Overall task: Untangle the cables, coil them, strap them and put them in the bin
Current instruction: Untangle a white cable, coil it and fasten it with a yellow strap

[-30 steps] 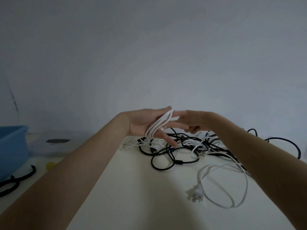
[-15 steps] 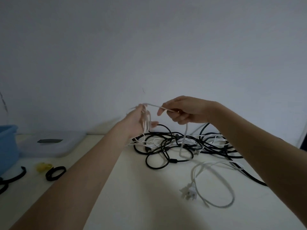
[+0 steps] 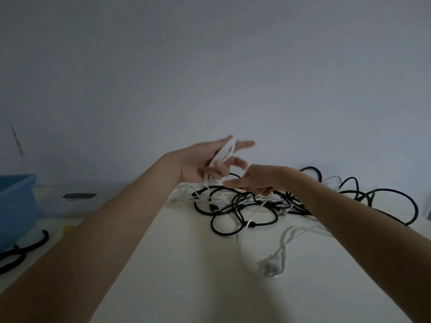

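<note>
blue bin (image 3: 16,206) at left, contents hidden, cables (image 3: 245,206) apparently outside

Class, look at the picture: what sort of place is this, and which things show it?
Probably a plain indoor room with a work table: a pale tabletop against a bare wall, a blue bin at its left, and tangled black cables heaped on it.

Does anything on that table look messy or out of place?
Yes: black cables and white ones lie knotted together in one heap. A white plug trails loose toward the near edge. Nothing looks damaged or spilled.
</note>
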The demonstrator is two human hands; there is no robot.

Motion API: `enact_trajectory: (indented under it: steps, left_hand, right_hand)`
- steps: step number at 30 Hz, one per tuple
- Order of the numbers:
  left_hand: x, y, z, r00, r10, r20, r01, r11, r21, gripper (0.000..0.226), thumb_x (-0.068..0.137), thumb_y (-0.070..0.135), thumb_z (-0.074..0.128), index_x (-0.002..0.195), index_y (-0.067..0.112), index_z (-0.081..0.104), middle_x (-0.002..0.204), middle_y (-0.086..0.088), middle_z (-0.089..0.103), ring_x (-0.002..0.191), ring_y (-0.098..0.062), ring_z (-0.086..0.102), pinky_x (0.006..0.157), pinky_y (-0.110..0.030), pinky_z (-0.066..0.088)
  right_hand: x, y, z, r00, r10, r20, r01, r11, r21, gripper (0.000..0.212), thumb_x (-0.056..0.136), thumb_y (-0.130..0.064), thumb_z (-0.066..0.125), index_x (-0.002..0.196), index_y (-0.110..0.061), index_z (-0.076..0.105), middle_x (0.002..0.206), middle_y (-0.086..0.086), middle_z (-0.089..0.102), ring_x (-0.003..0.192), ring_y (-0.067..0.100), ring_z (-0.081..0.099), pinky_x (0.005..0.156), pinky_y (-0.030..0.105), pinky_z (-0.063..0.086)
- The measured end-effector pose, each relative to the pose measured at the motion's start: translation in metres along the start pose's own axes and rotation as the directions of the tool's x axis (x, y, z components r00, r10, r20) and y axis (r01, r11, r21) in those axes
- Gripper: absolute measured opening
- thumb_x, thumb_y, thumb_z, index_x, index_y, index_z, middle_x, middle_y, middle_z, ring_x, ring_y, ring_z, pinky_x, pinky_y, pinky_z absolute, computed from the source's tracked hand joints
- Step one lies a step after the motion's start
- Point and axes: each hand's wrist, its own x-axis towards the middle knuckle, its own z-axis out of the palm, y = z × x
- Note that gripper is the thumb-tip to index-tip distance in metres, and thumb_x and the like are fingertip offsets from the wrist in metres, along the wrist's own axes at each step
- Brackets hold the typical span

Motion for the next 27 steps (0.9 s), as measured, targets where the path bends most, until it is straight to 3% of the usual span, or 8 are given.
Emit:
enact_trajectory:
  steps: [4,9,13,15,17,21,23,27]
  left_hand:
    - [-0.001,-0.013,0.008,0.986,-0.154,0.061,0.142,0.976,0.166,0.042,0.098,0.045,0.028,0.132,0.033,0.048,0.085,-0.005,0.064,0.038,-0.001,0.044,0.028,-0.008,0.030]
    - [0.000,-0.015,0.005,0.969,-0.242,0.059,0.224,0.950,0.218,0.040,0.098,0.048,0.026,0.127,0.033,0.050,0.094,-0.005,0.069,0.043,-0.004,0.050,0.033,-0.008,0.034]
    - [0.003,-0.031,-0.012,0.945,-0.327,0.024,0.319,0.935,0.152,0.045,0.099,0.051,0.022,0.131,0.032,0.045,0.110,-0.009,0.067,0.064,-0.022,0.070,0.055,-0.022,0.057]
    - [0.006,-0.035,-0.026,0.967,-0.232,-0.105,0.233,0.972,-0.001,0.044,0.099,0.050,0.023,0.128,0.027,0.047,0.113,-0.010,0.064,0.079,-0.034,0.070,0.080,-0.037,0.057]
    - [0.010,-0.034,-0.035,0.955,-0.125,-0.270,0.094,0.988,-0.123,0.042,0.100,0.049,0.023,0.115,0.023,0.052,0.113,-0.011,0.057,0.084,-0.037,0.065,0.086,-0.046,0.053]
    - [0.017,-0.020,-0.034,0.875,0.049,-0.482,-0.206,0.938,-0.279,0.034,0.102,0.039,0.027,0.102,0.014,0.050,0.124,-0.013,0.049,0.067,-0.040,0.068,0.063,-0.050,0.058]
    - [0.016,-0.008,-0.030,0.821,0.113,-0.559,-0.341,0.883,-0.323,0.033,0.103,0.035,0.024,0.110,0.014,0.049,0.126,-0.014,0.050,0.067,-0.032,0.067,0.066,-0.045,0.057]
    - [0.012,0.021,-0.014,0.834,0.262,-0.485,-0.500,0.732,-0.464,0.034,0.104,0.033,0.019,0.119,0.012,0.042,0.120,-0.020,0.057,0.062,-0.035,0.067,0.046,-0.028,0.055]
  right_hand:
    - [-0.002,-0.002,-0.021,0.999,0.034,-0.023,-0.036,0.996,-0.087,0.035,0.096,-0.017,0.048,0.062,-0.014,0.038,0.053,-0.002,0.025,0.048,0.010,0.022,0.043,0.016,0.027]
    - [-0.007,0.002,-0.043,0.996,0.018,-0.091,-0.030,0.991,-0.128,0.030,0.085,-0.029,0.066,0.066,-0.008,0.055,0.049,-0.003,0.034,0.048,0.011,0.031,0.049,0.020,0.033]
    - [-0.014,-0.008,-0.061,0.967,-0.009,-0.254,-0.019,0.994,-0.106,0.049,0.078,-0.035,0.072,0.053,-0.014,0.037,0.048,-0.001,0.032,0.045,0.013,0.028,0.049,0.021,0.032]
    - [-0.018,-0.017,-0.069,0.935,-0.050,-0.351,0.064,0.998,0.027,0.047,0.080,-0.032,0.071,0.055,-0.015,0.036,0.046,-0.003,0.030,0.042,0.011,0.024,0.044,0.020,0.027]
    - [-0.025,-0.026,-0.071,0.924,-0.132,-0.358,0.211,0.958,0.192,0.038,0.088,-0.027,0.064,0.059,-0.014,0.043,0.046,-0.005,0.029,0.041,0.010,0.022,0.042,0.019,0.021]
    - [-0.035,-0.041,-0.049,0.934,-0.349,-0.077,0.354,0.868,0.348,0.025,0.100,-0.020,0.039,0.091,-0.006,0.058,0.051,-0.007,0.029,0.041,0.007,0.022,0.039,0.016,0.020]
    - [-0.034,-0.038,-0.034,0.921,-0.381,0.073,0.336,0.877,0.344,0.029,0.102,-0.021,0.034,0.107,-0.005,0.058,0.056,-0.005,0.027,0.043,0.006,0.021,0.038,0.015,0.020]
    - [-0.024,-0.023,-0.004,0.916,-0.324,0.235,0.227,0.904,0.363,0.036,0.102,-0.032,0.031,0.103,-0.013,0.060,0.056,-0.003,0.023,0.040,0.006,0.018,0.039,0.018,0.016]
